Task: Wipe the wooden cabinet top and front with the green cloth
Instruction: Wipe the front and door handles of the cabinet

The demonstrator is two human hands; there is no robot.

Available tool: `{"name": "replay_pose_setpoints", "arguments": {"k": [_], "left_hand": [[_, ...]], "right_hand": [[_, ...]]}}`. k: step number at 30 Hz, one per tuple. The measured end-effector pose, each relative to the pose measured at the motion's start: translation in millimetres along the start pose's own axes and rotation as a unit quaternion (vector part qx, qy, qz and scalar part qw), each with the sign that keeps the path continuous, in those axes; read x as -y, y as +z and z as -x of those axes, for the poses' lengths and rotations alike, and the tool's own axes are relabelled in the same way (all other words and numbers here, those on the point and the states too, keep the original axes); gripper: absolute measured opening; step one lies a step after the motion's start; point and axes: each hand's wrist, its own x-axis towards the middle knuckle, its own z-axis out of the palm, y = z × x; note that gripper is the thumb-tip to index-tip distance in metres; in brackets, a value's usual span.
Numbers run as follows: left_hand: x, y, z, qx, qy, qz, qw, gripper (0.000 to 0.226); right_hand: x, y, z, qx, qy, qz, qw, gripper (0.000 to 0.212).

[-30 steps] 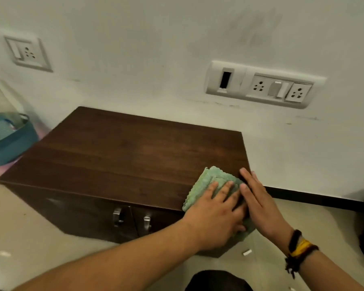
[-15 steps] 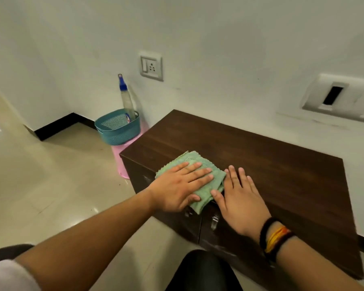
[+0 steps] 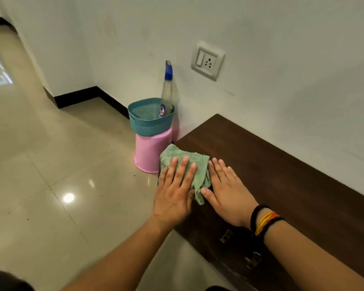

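Note:
A folded green cloth (image 3: pixel 198 164) lies on the front left corner of the dark wooden cabinet (image 3: pixel 271 164), overhanging its edges a little. My left hand (image 3: pixel 174 192) presses flat on the cloth with straight fingers. My right hand (image 3: pixel 227 190) lies flat on the cabinet top just right of the cloth, its thumb touching the cloth's hanging corner. Two metal door handles (image 3: pixel 226 236) show on the cabinet front below my right wrist.
Left of the cabinet a teal basket (image 3: pixel 149 127) sits on an upturned pink bucket (image 3: pixel 149 152), with a spray bottle (image 3: pixel 167 89) standing in it. A wall socket (image 3: pixel 207 60) is above. Glossy tiled floor (image 3: pixel 61 175) spreads to the left.
Both hands slid the cloth leftwards along the front of the cabinet top, from its right corner to its left corner. My view turned left with them.

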Motion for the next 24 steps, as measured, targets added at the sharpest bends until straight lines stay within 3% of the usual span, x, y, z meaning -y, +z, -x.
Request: {"name": "replay_pose_setpoints", "arguments": {"k": [7,10,11,14,15,16,20,22,24], "left_hand": [[-22.3,38.3,23.8,-0.068,-0.188,0.189,0.961,0.067],[-32.7,50.0,28.1,-0.114,-0.221,0.255,0.934,0.068],[-37.6,51.9,21.9,-0.15,-0.244,0.295,0.911,0.068],[-44.1,40.0,-19.4,-0.252,-0.375,0.419,0.788,0.073],[-41.5,37.5,-31.0,-0.265,-0.398,0.427,0.767,0.073],[-38.6,38.4,-36.3,-0.268,-0.407,0.416,0.767,0.072],[-39.3,71.7,-0.4,-0.233,-0.378,0.361,0.82,0.072],[-44.5,85.6,22.3,-0.201,-0.394,0.383,0.811,0.073],[-45.5,83.3,17.9,-0.22,-0.406,0.415,0.784,0.077]], "right_hand": [[8.8,-1.6,-32.1,0.011,-0.054,0.015,0.998,0.08],[11.2,1.2,-39.7,0.004,-0.065,0.033,0.997,0.077],[11.6,1.4,-41.6,0.003,-0.068,0.028,0.997,0.075],[11.2,0.4,-45.3,-0.004,-0.07,-0.007,0.998,0.071],[11.0,0.3,-46.2,-0.006,-0.071,-0.012,0.997,0.071],[10.7,1.4,-46.6,-0.006,-0.072,-0.012,0.997,0.071],[11.2,5.7,-46.1,-0.009,-0.068,0.004,0.998,0.063],[10.8,4.5,-45.5,-0.003,-0.07,0.002,0.998,0.061],[9.7,2.7,-45.3,-0.002,-0.078,-0.004,0.997,0.062]]}}
